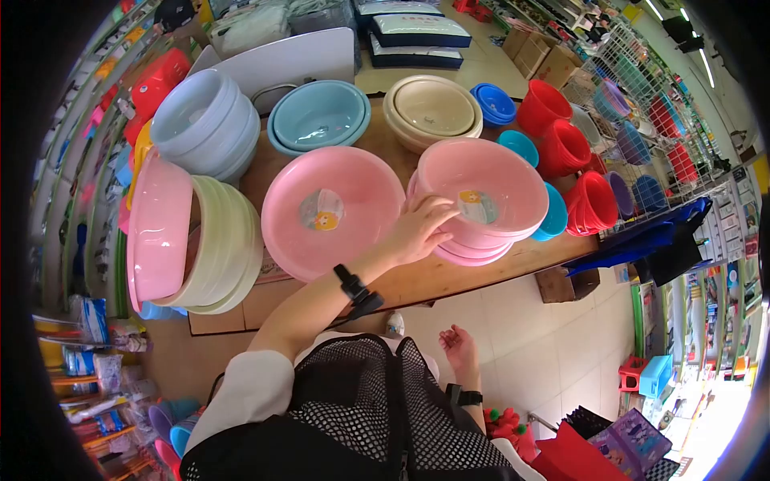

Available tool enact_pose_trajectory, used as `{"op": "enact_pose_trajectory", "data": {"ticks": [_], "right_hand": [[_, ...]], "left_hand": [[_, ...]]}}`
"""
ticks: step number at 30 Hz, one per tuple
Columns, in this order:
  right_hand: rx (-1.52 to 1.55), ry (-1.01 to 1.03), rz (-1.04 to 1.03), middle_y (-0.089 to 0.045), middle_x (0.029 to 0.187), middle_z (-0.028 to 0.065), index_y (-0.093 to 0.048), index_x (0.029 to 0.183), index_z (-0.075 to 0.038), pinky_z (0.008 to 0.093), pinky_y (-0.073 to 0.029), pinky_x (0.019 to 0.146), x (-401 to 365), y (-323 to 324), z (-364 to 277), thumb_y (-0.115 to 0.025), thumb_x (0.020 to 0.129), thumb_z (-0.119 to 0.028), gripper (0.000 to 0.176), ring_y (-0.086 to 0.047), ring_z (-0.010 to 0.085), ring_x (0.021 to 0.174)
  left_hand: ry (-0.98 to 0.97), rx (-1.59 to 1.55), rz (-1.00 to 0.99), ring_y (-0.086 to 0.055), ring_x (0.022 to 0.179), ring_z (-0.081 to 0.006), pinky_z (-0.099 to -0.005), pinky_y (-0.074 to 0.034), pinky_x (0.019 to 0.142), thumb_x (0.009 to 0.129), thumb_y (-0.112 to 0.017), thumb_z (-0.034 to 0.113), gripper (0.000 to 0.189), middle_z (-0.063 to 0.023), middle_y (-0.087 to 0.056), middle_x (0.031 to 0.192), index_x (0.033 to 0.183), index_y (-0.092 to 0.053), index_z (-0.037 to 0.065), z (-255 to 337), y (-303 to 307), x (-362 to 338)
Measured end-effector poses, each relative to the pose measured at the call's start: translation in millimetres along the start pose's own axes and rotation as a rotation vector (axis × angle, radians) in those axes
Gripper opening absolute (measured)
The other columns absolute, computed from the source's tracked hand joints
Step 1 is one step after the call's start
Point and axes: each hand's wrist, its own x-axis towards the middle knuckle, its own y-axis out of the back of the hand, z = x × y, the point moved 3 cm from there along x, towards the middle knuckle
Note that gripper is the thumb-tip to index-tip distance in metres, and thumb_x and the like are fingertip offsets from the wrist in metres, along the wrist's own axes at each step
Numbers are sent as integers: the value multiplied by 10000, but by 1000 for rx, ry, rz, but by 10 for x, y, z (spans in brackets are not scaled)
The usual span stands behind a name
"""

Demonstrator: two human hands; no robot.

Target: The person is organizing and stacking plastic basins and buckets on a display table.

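The left hand (421,228) lies on the near rim of a stack of pink basins (489,188) on the wooden table (449,276). Its fingers reach over the rim, but the thumb is hidden, so its grip cannot be judged. At 9 o'clock from that hand sits a single pink basin (333,210) with a sticker. Cream basins (431,108) stand at 12 o'clock, light-blue basins (319,115) at 11, and red buckets (561,136) at 2. The right hand (457,345) hangs open, palm up, at 6 o'clock over the tiled floor (545,337).
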Motion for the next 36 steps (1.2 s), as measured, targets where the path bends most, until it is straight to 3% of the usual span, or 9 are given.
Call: {"op": "enact_pose_trajectory", "data": {"ticks": [4, 9, 13, 22, 27, 30, 33, 36], "right_hand": [[-53, -19, 34, -658, 829, 107, -620, 1047, -16, 405, -541, 840, 20, -128, -8, -593, 986, -156, 155, -660, 299, 883], [-78, -52, -16, -662, 838, 105, -630, 1024, -25, 406, -537, 853, 98, -207, 25, -603, 984, -163, 146, -660, 288, 892], [-120, -97, -2, -666, 847, 104, -640, 1006, -34, 407, -537, 863, 147, -317, 55, -608, 982, -161, 133, -662, 283, 895], [-181, -105, -45, -677, 873, 110, -646, 1042, -33, 431, -553, 854, 259, -465, 48, -621, 978, -164, 148, -667, 301, 905], [-172, -99, -12, -681, 876, 118, -649, 1041, -25, 429, -552, 855, 244, -418, 62, -622, 978, -161, 152, -671, 306, 908], [-156, -97, -20, -673, 876, 115, -645, 1035, -22, 423, -544, 872, 210, -412, 56, -611, 985, -155, 146, -660, 302, 924], [-133, -80, -29, -669, 874, 113, -642, 1032, -20, 417, -542, 875, 190, -403, 39, -604, 988, -153, 145, -655, 298, 926], [-99, -59, -29, -668, 872, 115, -638, 1035, -19, 415, -545, 865, 163, -363, 20, -605, 986, -157, 150, -656, 297, 920]], "left_hand": [[186, -32, -44, -529, 1200, -346, -476, -416, 1031, 868, -741, 158, 425, -94, -578, 1296, 1270, -620, 86, -188, 409, -760], [374, 93, -346, -558, 1138, -362, -465, -447, 986, 872, -730, 173, 374, -128, -622, 1208, 1210, -638, 43, -495, 832, -1911], [400, 185, -249, -556, 1118, -363, -476, -450, 975, 867, -714, 168, 332, -130, -630, 1115, 1160, -635, 32, -350, 1018, -2248], [341, 335, -174, -557, 1062, -377, -483, -443, 978, 823, -630, 26, 285, -166, -611, 1065, 1105, -604, -15, -227, 1133, -2090], [297, 341, -70, -564, 1034, -373, -482, -435, 947, 819, -609, -6, 266, -176, -597, 1069, 1084, -584, -5, -16, 1591, -1571], [318, 397, 39, -577, 1021, -371, -451, -429, 962, 884, -618, 37, 207, -162, -614, 1019, 1088, -611, 1, -43, 1882, -1290], [397, 347, 333, -609, 971, -339, -412, -456, 897, 985, -604, 130, 196, -168, -647, 1016, 1112, -622, -18, -384, 2099, -1092], [699, -29, 423, -616, 913, -263, -373, -472, 828, 1047, -559, 202, 254, -150, -665, 993, 1123, -630, -30, -635, 2337, -734]]}}
